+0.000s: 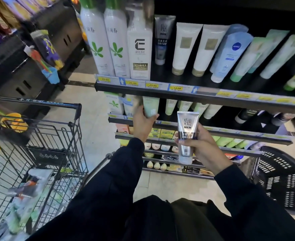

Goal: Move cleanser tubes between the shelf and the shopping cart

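The shelf (195,97) fills the right and centre of the head view, a dark unit of several tiers edged with yellow price tags; the shopping cart (44,136), a black wire frame, stands at the left just beside the shelf's end, with blurred packages lying in its basket; a black plastic hand basket (280,178) sits low at the right near the foot of the shelf; two dark sleeves reach forward from the bottom of the view.

On the top tier stand two tall white bottles with green leaf marks (106,40), then a white vitamin E bottle (139,46), a grey men's tube (163,39) upright on its cap, two white tubes with gold caps (193,47), a blue tube (228,54) leaning left, and pale green tubes beyond it, also leaning.

The left hand (144,123) is raised to the second tier, fingers curled around a pale green cleanser tube (151,107) that stands among similar tubes there; the tube is gripped at its lower part and I cannot tell whether it rests on the tier; the right hand (201,144) is closed around a silver men's cleanser tube (186,136), held upright, cap down, in the air in front of the lower tiers, well apart from the cart.
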`<state>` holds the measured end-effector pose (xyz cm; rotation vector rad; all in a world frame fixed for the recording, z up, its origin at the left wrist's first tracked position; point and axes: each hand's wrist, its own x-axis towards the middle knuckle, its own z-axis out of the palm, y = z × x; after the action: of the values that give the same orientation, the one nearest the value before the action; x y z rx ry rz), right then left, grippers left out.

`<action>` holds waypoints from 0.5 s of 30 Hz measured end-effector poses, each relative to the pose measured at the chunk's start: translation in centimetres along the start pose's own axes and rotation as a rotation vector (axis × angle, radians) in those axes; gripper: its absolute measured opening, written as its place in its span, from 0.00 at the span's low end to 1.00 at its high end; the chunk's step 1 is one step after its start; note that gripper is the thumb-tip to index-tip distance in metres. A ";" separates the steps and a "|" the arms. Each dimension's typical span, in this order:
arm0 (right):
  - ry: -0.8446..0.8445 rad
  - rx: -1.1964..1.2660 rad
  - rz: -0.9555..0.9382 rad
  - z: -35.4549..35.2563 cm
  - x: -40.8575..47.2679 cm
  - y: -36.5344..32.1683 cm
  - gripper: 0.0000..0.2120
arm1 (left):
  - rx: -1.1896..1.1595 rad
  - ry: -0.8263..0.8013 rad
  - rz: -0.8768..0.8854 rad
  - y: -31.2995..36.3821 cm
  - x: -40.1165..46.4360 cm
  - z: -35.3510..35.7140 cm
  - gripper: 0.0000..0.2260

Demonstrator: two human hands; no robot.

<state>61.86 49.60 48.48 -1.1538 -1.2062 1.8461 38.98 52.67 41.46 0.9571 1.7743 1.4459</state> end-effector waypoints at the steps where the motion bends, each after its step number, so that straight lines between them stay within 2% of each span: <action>1: 0.004 -0.011 0.000 0.0 -0.1 0.1 0.32 | 0.014 0.005 -0.003 -0.3 0.4 0.2 0.19; 10: 0.042 -0.022 0.016 -0.5 -0.8 0.3 0.35 | 0.077 0.102 0.013 -0.4 3.8 1.4 0.20; 15: 0.050 -0.023 0.031 -0.7 -0.6 0.6 0.35 | 0.195 0.025 -0.008 -1.4 4.5 1.9 0.24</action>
<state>62.71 49.14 48.00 -1.2300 -1.1907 1.8196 38.03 57.26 39.54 1.0322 1.9630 1.3026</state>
